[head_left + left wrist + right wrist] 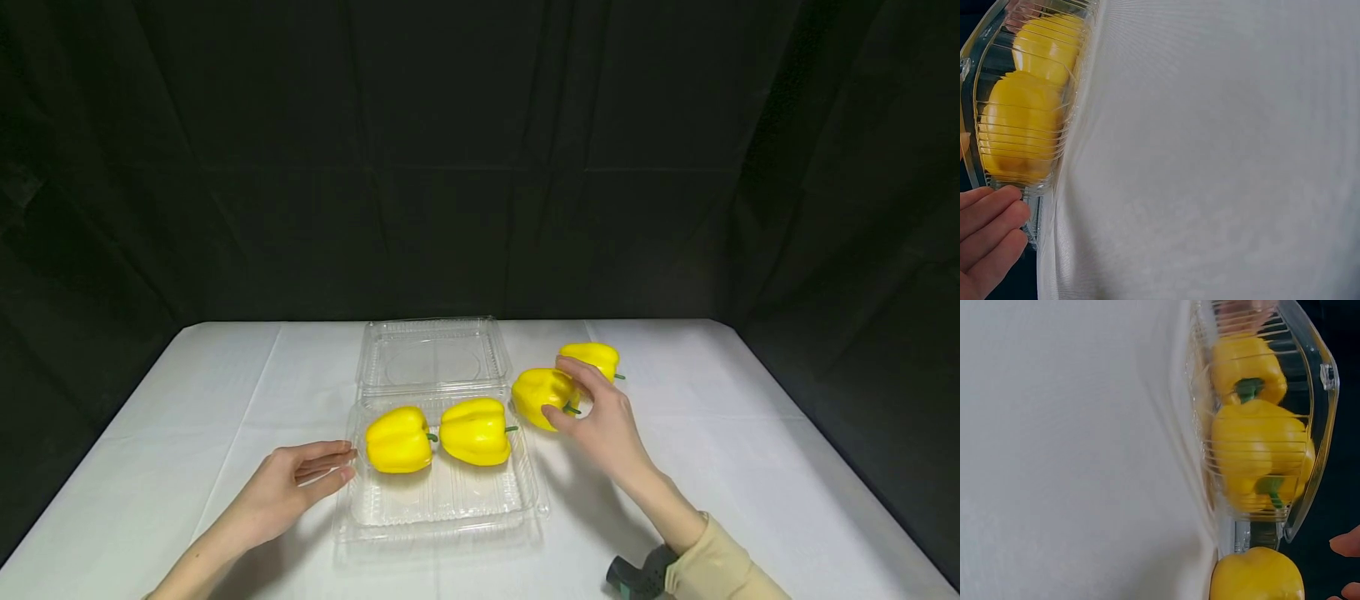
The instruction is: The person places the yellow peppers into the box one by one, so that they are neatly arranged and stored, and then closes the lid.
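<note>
1. A glossy yellow bell pepper [542, 397], just right of the clear plastic clamshell tray [442, 500], is gripped by the curled fingers of the right hand [603, 421].
2. The tray is steadied at its left edge by the straight-fingered left hand [288, 487].
3. Two yellow peppers [435, 435] lie inside the tray; another pepper [594, 358] rests farther back on the white counter [750, 450].

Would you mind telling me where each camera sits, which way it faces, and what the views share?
Head: above, facing forward and down at the clear tray, four peppers, left hand and right hand.
Left wrist: low on the table, facing the tray wall; fingertips show.
Right wrist: low at the opposite side, facing the tray; fingertips show.
Shared: the two peppers in the tray.
</note>
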Action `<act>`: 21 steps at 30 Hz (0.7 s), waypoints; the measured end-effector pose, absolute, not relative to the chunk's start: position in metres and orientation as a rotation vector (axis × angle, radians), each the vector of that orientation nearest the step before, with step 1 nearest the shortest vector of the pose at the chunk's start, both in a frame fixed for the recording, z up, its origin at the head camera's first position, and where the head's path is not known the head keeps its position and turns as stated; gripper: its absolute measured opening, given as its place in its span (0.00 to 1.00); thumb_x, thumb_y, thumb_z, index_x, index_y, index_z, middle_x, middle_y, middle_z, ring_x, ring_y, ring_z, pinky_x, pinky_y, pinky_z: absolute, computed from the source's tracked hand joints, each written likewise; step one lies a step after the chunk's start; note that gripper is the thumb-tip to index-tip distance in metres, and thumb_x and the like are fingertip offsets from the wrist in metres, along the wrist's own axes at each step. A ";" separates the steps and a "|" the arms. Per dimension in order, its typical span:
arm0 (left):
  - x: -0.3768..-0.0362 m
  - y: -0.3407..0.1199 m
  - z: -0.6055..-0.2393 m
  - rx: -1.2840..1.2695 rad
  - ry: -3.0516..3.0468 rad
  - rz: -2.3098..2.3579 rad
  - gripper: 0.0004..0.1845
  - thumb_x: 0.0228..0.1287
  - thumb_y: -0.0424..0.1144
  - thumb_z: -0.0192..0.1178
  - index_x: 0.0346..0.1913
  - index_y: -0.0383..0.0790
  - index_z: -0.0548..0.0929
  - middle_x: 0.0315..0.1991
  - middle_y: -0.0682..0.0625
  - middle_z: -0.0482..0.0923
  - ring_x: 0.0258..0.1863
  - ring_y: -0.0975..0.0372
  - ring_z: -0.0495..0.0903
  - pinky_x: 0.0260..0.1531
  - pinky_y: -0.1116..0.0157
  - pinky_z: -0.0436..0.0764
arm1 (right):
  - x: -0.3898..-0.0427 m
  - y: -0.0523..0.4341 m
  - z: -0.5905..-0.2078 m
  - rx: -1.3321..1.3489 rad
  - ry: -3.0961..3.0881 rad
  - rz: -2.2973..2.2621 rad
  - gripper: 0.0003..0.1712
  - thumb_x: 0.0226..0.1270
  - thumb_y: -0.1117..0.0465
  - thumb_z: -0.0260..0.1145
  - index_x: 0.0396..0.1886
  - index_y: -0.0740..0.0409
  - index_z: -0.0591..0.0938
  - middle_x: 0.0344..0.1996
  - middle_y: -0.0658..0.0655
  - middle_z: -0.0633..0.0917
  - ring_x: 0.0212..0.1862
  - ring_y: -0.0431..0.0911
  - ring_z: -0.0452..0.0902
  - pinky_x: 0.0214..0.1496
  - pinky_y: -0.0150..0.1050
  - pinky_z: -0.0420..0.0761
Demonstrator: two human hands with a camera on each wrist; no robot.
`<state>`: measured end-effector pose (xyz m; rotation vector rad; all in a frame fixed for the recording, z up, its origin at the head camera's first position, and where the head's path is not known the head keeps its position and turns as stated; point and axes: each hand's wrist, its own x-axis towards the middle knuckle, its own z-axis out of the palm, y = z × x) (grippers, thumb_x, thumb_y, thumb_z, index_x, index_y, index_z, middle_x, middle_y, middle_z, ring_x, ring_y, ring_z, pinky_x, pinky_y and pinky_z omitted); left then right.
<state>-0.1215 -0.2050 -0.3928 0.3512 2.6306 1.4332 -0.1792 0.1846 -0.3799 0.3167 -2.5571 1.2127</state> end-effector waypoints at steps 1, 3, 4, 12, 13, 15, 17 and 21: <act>-0.122 -0.205 -0.393 0.351 2.629 1.434 0.25 0.68 0.43 0.66 0.60 0.27 0.79 0.55 0.41 0.84 0.55 0.49 0.84 0.53 0.59 0.84 | -0.180 0.185 -0.380 0.313 -2.555 1.212 0.35 0.56 0.67 0.76 0.65 0.63 0.76 0.62 0.62 0.80 0.63 0.57 0.77 0.67 0.53 0.77; -0.121 -0.205 -0.393 0.352 2.626 1.439 0.25 0.68 0.42 0.65 0.60 0.27 0.79 0.55 0.40 0.84 0.55 0.49 0.84 0.53 0.59 0.84 | -0.181 0.186 -0.381 0.311 -2.556 1.207 0.35 0.57 0.66 0.76 0.65 0.63 0.76 0.62 0.62 0.80 0.63 0.57 0.77 0.67 0.53 0.76; -0.121 -0.205 -0.394 0.351 2.626 1.440 0.25 0.68 0.42 0.65 0.60 0.27 0.79 0.56 0.40 0.83 0.55 0.48 0.83 0.53 0.59 0.84 | -0.181 0.187 -0.381 0.311 -2.557 1.204 0.35 0.57 0.66 0.76 0.65 0.63 0.76 0.62 0.62 0.80 0.63 0.57 0.77 0.67 0.53 0.76; -0.121 -0.205 -0.395 0.361 2.621 1.446 0.25 0.69 0.42 0.64 0.61 0.26 0.78 0.56 0.39 0.83 0.55 0.47 0.83 0.52 0.59 0.85 | -0.185 0.190 -0.385 0.281 -2.571 1.219 0.34 0.57 0.69 0.75 0.65 0.66 0.75 0.63 0.64 0.79 0.64 0.61 0.76 0.69 0.54 0.75; -0.121 -0.205 -0.395 0.364 2.620 1.446 0.25 0.69 0.42 0.64 0.61 0.26 0.78 0.56 0.39 0.83 0.55 0.47 0.83 0.52 0.59 0.85 | -0.186 0.190 -0.385 0.279 -2.574 1.220 0.34 0.57 0.68 0.75 0.65 0.66 0.75 0.63 0.64 0.79 0.64 0.61 0.75 0.69 0.54 0.74; -0.121 -0.205 -0.395 0.374 2.618 1.450 0.25 0.69 0.42 0.64 0.61 0.26 0.78 0.56 0.38 0.83 0.55 0.47 0.83 0.52 0.59 0.85 | -0.186 0.190 -0.385 0.277 -2.580 1.217 0.34 0.57 0.68 0.75 0.65 0.66 0.75 0.63 0.64 0.79 0.64 0.61 0.75 0.69 0.54 0.74; -0.121 -0.205 -0.395 0.386 2.621 1.451 0.25 0.69 0.41 0.64 0.61 0.26 0.78 0.56 0.38 0.83 0.55 0.47 0.83 0.52 0.59 0.85 | -0.187 0.191 -0.385 0.272 -2.587 1.214 0.35 0.57 0.68 0.75 0.65 0.66 0.75 0.63 0.64 0.78 0.65 0.61 0.75 0.69 0.54 0.74; -0.121 -0.205 -0.395 0.396 2.624 1.450 0.24 0.70 0.41 0.63 0.61 0.26 0.78 0.56 0.38 0.83 0.55 0.48 0.83 0.52 0.59 0.85 | -0.188 0.193 -0.386 0.265 -2.598 1.214 0.35 0.58 0.67 0.75 0.66 0.66 0.74 0.65 0.64 0.78 0.65 0.61 0.74 0.69 0.55 0.73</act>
